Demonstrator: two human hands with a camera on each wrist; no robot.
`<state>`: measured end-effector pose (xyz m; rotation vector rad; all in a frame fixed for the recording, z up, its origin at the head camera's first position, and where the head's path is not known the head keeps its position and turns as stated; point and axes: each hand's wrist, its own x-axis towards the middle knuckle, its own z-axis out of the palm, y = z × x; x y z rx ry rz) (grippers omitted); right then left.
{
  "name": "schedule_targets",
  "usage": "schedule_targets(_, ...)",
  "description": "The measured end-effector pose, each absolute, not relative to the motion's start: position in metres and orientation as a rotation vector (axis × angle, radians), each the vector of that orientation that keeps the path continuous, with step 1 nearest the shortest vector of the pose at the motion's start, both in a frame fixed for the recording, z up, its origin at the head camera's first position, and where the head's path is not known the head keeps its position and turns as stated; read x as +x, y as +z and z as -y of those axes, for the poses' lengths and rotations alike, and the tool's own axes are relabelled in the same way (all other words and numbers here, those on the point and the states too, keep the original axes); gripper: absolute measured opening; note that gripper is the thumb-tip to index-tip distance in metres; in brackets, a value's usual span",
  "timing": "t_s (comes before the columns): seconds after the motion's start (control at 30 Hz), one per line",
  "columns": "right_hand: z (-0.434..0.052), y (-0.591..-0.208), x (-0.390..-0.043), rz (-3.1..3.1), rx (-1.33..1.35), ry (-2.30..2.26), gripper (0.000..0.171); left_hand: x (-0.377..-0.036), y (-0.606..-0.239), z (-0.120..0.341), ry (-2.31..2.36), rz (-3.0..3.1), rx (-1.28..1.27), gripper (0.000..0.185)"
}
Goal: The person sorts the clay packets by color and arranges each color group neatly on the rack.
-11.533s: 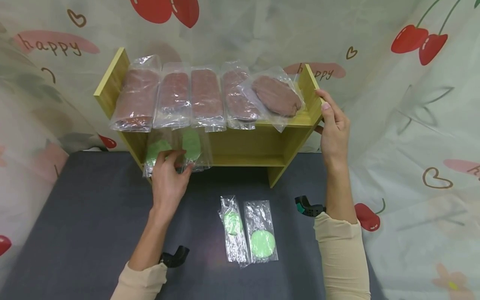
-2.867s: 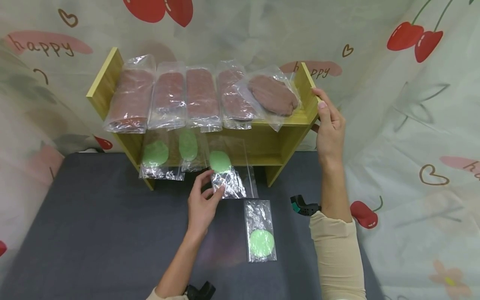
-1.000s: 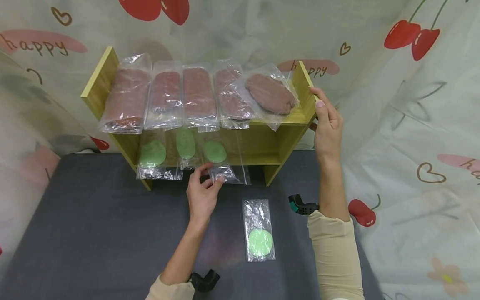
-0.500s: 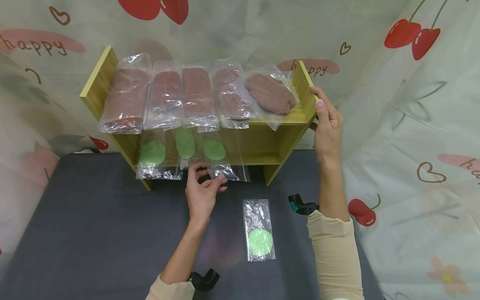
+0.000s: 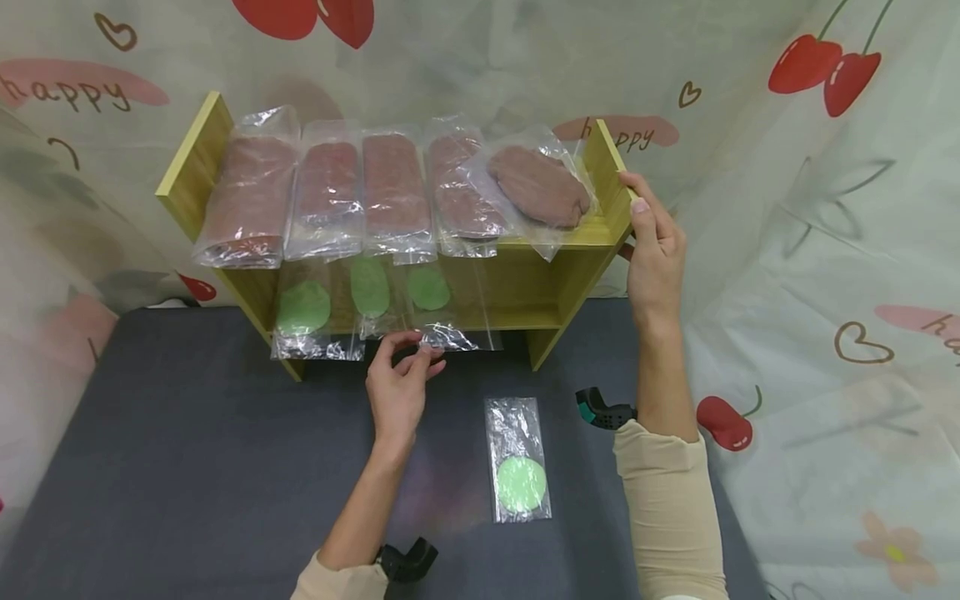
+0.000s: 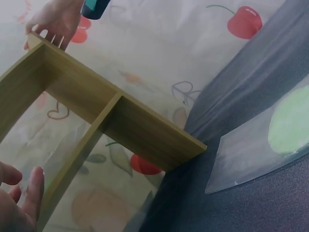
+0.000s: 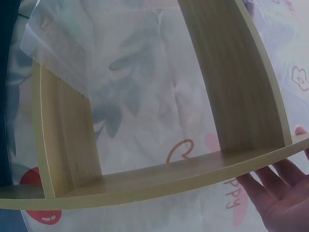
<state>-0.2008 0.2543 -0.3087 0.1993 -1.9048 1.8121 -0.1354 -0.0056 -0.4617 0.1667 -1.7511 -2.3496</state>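
Note:
My left hand [image 5: 396, 400] is at the front edge of a clear plastic bag [image 5: 453, 334] with a flat green disc inside, its thumb and index fingertips touching the bag. That bag lies on the lower level of a small wooden shelf [image 5: 517, 287], right of two similar bags with green discs [image 5: 303, 307]. In the left wrist view, a gap shows between the left thumb [image 6: 35, 193] and the fingers. My right hand [image 5: 656, 258] grips the shelf's right side panel, thumb in front. Another bagged green disc [image 5: 521, 483] lies on the dark table.
On the shelf's upper level lie several clear bags with brownish-red slabs [image 5: 393, 183], some overhanging its front edge. The dark tabletop [image 5: 187, 467] spreads out in front. Behind it hangs a cherry-printed cloth [image 5: 465, 58].
Earlier, the third green-disc bag went from the table to the lower shelf in my left hand. Over the last second it has slid deeper in. My right hand keeps its hold.

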Motion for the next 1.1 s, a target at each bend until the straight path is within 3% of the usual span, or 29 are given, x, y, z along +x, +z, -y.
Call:
schedule_targets(0.4,-0.255,-0.308,-0.2,1.904,0.219,1.826,0.032,-0.117,-0.472,0.018,-2.273,1.899,0.163,0.031)
schedule_targets(1.1,-0.264,-0.302,-0.2,1.938,0.223,1.851,0.031,-0.092,-0.521,0.009,-2.221,2.146,0.148,0.032)
